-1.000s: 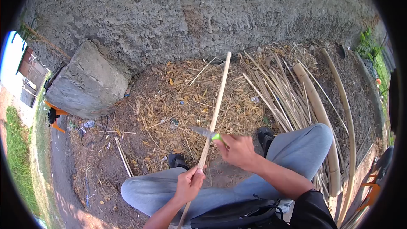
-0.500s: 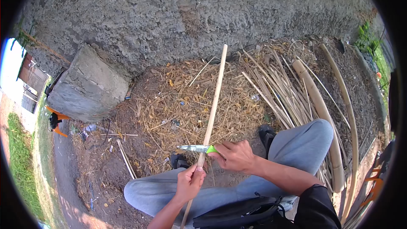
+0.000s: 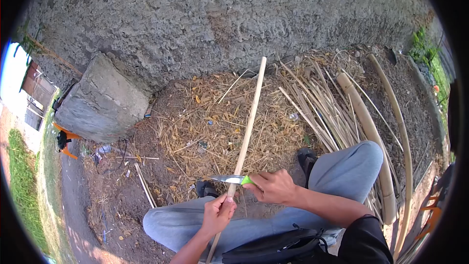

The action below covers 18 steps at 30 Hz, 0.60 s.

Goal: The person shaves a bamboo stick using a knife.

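A long, pale bamboo strip (image 3: 250, 117) slants up and away from my lap toward the wall. My left hand (image 3: 218, 213) is closed around its lower part, with the thumb lying along it. In my right hand (image 3: 273, 186) is a knife (image 3: 229, 179) with a bright green handle, gripped in closed fingers. The blade points left and lies across the strip, just above my left hand. The knife's handle is mostly hidden by my right fingers.
A rough grey wall (image 3: 224, 19) stands ahead, with a concrete block (image 3: 105, 100) at its left. Dry shavings (image 3: 220, 132) litter the ground. Right of them lie a pile of thin bamboo strips (image 3: 325, 112), a thick bamboo pole (image 3: 366, 117) and a curved pole (image 3: 400, 122).
The bamboo strip has slid slightly down toward me and its far end sits a little farther right. The knife and my right hand have moved slightly down and right.
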Each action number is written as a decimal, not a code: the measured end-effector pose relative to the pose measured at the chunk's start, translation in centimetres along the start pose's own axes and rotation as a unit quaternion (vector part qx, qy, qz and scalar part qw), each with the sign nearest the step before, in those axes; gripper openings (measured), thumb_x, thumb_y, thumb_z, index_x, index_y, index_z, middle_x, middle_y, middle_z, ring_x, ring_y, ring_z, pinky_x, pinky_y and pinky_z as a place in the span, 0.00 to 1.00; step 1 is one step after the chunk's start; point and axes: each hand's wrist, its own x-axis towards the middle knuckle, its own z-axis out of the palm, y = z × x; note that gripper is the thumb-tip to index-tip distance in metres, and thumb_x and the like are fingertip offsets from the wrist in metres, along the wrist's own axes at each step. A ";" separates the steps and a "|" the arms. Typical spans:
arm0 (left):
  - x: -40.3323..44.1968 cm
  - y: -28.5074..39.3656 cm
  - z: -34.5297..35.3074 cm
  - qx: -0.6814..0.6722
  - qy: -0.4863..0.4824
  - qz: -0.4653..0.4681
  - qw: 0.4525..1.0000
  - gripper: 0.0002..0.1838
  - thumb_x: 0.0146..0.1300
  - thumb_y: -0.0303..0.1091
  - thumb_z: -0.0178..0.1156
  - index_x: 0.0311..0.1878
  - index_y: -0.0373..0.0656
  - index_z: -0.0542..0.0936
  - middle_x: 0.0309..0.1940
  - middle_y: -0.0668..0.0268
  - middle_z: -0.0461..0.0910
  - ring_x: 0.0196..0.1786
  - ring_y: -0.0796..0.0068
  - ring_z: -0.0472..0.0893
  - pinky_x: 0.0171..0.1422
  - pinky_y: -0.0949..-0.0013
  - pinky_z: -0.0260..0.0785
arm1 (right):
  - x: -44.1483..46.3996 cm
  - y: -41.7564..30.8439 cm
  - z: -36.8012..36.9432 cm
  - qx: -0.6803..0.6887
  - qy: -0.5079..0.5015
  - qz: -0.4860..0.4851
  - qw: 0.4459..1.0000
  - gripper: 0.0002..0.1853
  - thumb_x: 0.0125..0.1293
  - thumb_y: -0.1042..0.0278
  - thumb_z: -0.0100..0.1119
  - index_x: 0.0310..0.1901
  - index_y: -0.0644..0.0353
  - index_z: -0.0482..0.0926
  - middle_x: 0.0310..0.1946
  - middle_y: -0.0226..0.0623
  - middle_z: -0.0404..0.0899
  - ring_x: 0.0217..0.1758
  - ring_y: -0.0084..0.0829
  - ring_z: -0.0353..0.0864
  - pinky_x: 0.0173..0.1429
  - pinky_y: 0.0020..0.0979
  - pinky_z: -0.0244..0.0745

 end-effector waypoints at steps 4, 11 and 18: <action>0.1 -0.8 0.0 -0.004 0.017 0.010 1.000 0.15 0.81 0.33 0.47 0.57 0.33 0.77 0.25 0.73 0.70 0.21 0.91 0.64 0.21 0.81 0.57 | -1.1 -0.6 0.8 0.027 -0.032 -0.024 0.999 0.15 0.68 0.50 0.64 0.38 0.54 0.80 0.20 0.33 0.81 0.13 0.36 0.78 0.14 0.38 0.69; 0.3 -0.7 0.4 -0.001 0.032 0.026 0.999 0.15 0.81 0.34 0.47 0.58 0.34 0.77 0.25 0.73 0.70 0.21 0.90 0.65 0.21 0.80 0.57 | 0.9 1.2 0.6 -0.008 0.030 0.037 0.999 0.13 0.69 0.53 0.63 0.36 0.55 0.80 0.20 0.35 0.81 0.13 0.37 0.78 0.14 0.38 0.69; 0.2 -0.4 0.3 -0.015 -0.010 -0.015 1.000 0.15 0.81 0.35 0.49 0.59 0.35 0.79 0.25 0.76 0.71 0.26 0.91 0.66 0.28 0.82 0.60 | 2.1 3.8 -0.7 0.008 0.049 0.068 0.996 0.15 0.71 0.54 0.61 0.32 0.58 0.81 0.18 0.37 0.79 0.13 0.40 0.78 0.15 0.40 0.69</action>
